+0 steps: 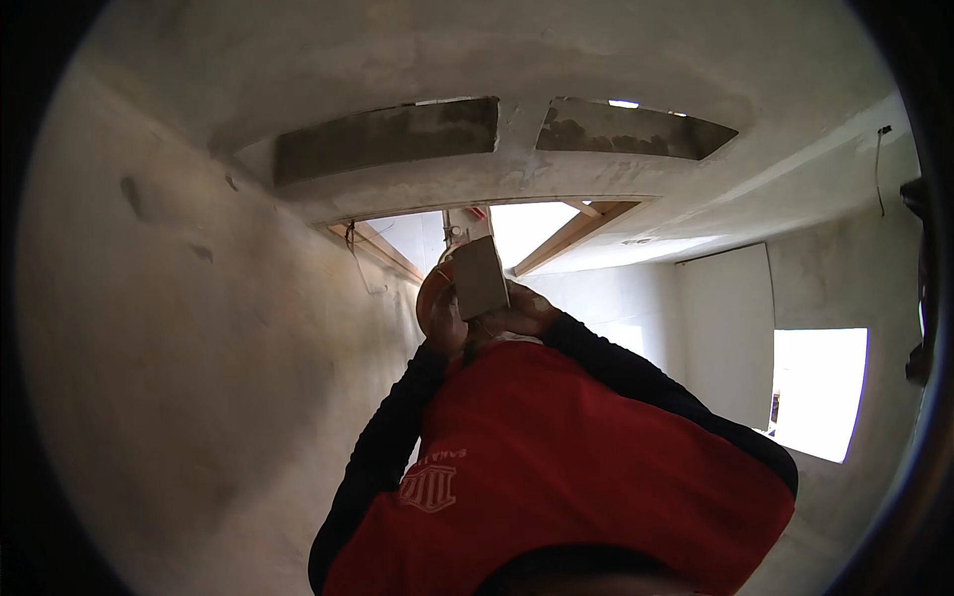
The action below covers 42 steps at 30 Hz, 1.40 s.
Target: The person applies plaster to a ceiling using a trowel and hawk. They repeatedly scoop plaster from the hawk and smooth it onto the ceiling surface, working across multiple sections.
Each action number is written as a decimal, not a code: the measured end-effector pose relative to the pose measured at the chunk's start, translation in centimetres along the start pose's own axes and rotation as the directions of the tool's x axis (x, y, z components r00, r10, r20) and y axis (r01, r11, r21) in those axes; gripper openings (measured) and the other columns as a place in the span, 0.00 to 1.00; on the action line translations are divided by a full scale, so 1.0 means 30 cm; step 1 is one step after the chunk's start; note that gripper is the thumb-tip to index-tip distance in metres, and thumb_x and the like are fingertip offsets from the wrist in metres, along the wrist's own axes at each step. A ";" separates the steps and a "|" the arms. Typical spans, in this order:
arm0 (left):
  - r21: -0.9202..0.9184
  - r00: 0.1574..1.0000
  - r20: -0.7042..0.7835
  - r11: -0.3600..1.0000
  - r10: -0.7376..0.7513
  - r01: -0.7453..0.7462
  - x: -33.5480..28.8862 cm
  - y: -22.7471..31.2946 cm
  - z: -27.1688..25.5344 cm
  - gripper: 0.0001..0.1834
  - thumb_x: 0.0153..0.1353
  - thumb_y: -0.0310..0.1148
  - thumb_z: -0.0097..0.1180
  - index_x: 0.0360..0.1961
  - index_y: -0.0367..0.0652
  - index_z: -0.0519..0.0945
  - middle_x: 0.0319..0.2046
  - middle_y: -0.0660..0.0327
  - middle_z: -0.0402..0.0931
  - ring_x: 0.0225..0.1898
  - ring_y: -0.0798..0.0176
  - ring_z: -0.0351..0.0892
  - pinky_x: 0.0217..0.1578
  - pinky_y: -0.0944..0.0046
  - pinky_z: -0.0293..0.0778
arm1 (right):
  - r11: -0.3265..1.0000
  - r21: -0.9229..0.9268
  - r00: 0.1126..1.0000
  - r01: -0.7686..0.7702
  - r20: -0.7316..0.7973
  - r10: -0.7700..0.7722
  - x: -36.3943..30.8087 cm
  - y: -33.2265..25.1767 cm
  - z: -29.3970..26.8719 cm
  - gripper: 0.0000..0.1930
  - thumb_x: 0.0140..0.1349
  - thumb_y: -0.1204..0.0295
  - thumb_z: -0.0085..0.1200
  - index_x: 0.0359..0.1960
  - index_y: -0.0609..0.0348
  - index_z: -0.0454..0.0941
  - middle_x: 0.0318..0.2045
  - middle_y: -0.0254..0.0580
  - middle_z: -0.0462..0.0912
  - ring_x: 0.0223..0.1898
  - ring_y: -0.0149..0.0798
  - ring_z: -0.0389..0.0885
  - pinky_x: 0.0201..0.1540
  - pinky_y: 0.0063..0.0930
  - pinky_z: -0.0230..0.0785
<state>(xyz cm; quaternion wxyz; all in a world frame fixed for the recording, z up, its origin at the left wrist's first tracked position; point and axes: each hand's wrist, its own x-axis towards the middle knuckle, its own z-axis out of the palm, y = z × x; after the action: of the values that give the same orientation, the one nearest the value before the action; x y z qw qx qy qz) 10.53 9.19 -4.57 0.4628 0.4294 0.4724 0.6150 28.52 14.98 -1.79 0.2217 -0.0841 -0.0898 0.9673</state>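
In front of my waist is a flat grey rectangular piece, tilted, with a thin darker side edge. Its exact kind cannot be told. My left hand is closed at its lower left edge. Against the lower right side my right hand is also closed, its fingertips partly hidden behind the piece. A rounded orange thing shows beside my left hand, mostly covered by the hand and the grey piece.
A bare plastered wall rises along the left. Ahead, a plastered surface has two dark rectangular recesses. Wooden beams flank the bright area beyond my hands. To the right are a pale panel, a bright opening and a hanging wire.
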 end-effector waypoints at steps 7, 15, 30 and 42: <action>-0.567 0.736 0.080 0.576 -0.673 0.589 -0.001 0.010 -0.030 0.21 0.66 0.43 0.56 0.60 0.58 0.74 0.46 0.68 0.76 0.28 0.74 0.64 0.32 0.67 0.65 | -0.350 -0.936 0.714 -0.025 0.229 -0.662 -0.046 -0.198 0.288 0.25 0.58 0.71 0.67 0.52 0.68 0.68 0.45 0.51 0.76 0.45 0.47 0.78 0.48 0.38 0.74; -0.550 0.691 -0.017 0.584 -0.723 0.597 -0.010 -0.024 -0.034 0.18 0.64 0.45 0.54 0.52 0.52 0.80 0.34 0.71 0.74 0.24 0.75 0.57 0.31 0.68 0.63 | -0.471 -0.867 0.225 -0.162 0.432 -0.873 0.205 -0.258 0.351 0.29 0.54 0.68 0.71 0.46 0.64 0.62 0.38 0.51 0.73 0.37 0.46 0.75 0.40 0.43 0.70; -0.671 0.637 -0.237 0.598 -0.733 0.438 -0.088 -0.077 -0.180 0.17 0.63 0.45 0.59 0.44 0.44 0.79 0.24 0.68 0.63 0.25 0.68 0.61 0.36 0.61 0.67 | -0.412 -0.870 0.064 -0.271 0.411 -0.909 0.259 -0.369 0.281 0.29 0.51 0.70 0.72 0.45 0.67 0.63 0.39 0.59 0.72 0.38 0.58 0.74 0.41 0.53 0.67; -0.744 0.504 -0.300 0.529 -0.810 0.407 -0.081 -0.089 -0.224 0.16 0.63 0.43 0.59 0.44 0.42 0.80 0.21 0.68 0.58 0.24 0.66 0.61 0.36 0.58 0.67 | -0.445 -0.888 0.124 -0.115 0.432 -0.893 0.296 -0.365 0.270 0.30 0.49 0.69 0.72 0.45 0.66 0.63 0.40 0.59 0.73 0.39 0.59 0.75 0.42 0.51 0.68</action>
<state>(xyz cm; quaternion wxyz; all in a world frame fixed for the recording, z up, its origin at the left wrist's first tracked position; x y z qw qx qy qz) 4.96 5.91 -8.65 0.5835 -0.1726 0.5065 0.6109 23.52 27.51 7.29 0.5808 -0.4985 -0.6284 0.1384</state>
